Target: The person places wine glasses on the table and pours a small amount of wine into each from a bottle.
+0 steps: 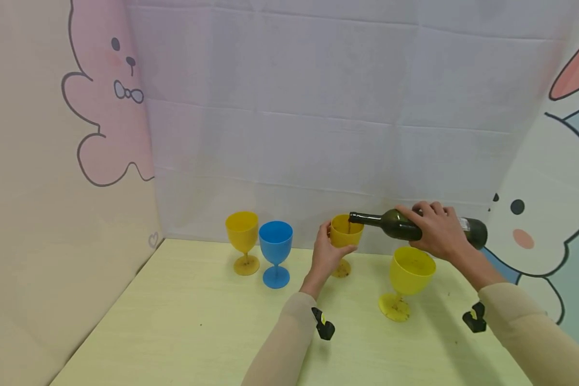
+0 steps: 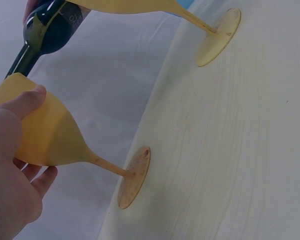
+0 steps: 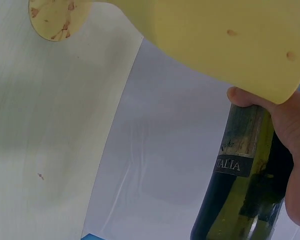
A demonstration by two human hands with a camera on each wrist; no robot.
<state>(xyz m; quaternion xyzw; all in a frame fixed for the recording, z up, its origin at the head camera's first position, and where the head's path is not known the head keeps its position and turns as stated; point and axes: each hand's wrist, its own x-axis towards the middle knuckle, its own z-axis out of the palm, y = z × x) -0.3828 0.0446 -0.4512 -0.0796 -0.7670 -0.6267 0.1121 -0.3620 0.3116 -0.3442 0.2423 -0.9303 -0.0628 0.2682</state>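
Observation:
My left hand (image 1: pixel 324 256) holds the bowl of an orange-yellow goblet (image 1: pixel 346 239), its foot on the table. In the left wrist view the thumb lies along the outside of this goblet (image 2: pixel 57 131), with fingertips under the bowl. A dark green wine bottle (image 1: pixel 398 225) is gripped around its body by my right hand (image 1: pixel 434 229). The bottle lies nearly level, its mouth over the goblet's rim, and a thin dark stream runs from it into the bowl. Lettering shows on the bottle's label (image 3: pixel 235 164) in the right wrist view.
A bright yellow goblet (image 1: pixel 412 272) with brown spots on its foot stands below the bottle, close to my right hand. Left of my left hand are a blue goblet (image 1: pixel 275 244) and another orange-yellow goblet (image 1: pixel 243 232). A white cloth wall (image 1: pixel 289 134) rises behind the table (image 1: pixel 183 316).

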